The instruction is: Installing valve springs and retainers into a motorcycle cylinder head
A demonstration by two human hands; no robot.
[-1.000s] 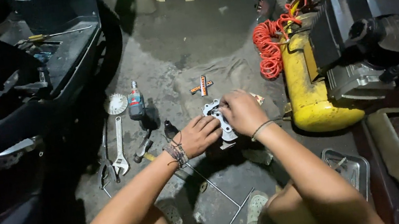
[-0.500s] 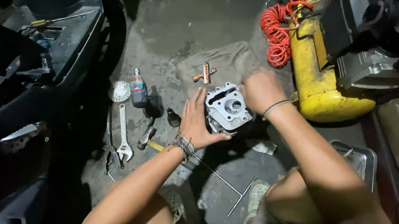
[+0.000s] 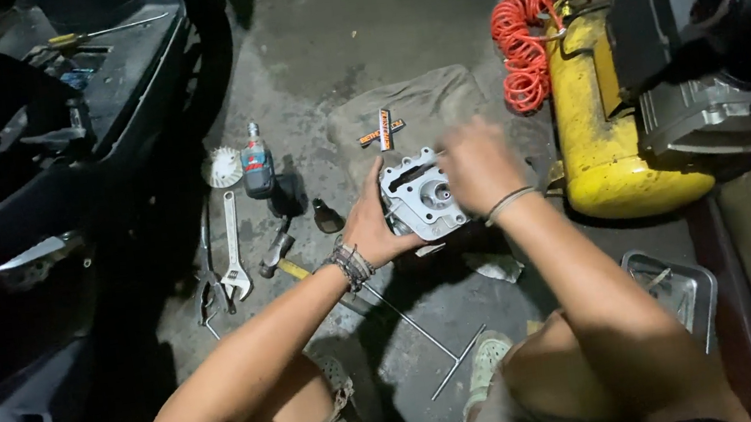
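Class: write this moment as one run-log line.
left hand: holds metal engine part | right hand: on its top edge | nearby: adjustable wrench, hammer, yellow compressor tank

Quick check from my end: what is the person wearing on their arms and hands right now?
Both arms are bare, with no sleeves or gloves showing. The left hand has a stack of dark beaded and braided bracelets at the wrist. The right hand has one thin pale band around its wrist.

Both forearms reach forward, the left hand [image 3: 368, 229] cupped with fingers curled, the right hand [image 3: 476, 164] closed, knuckles up.
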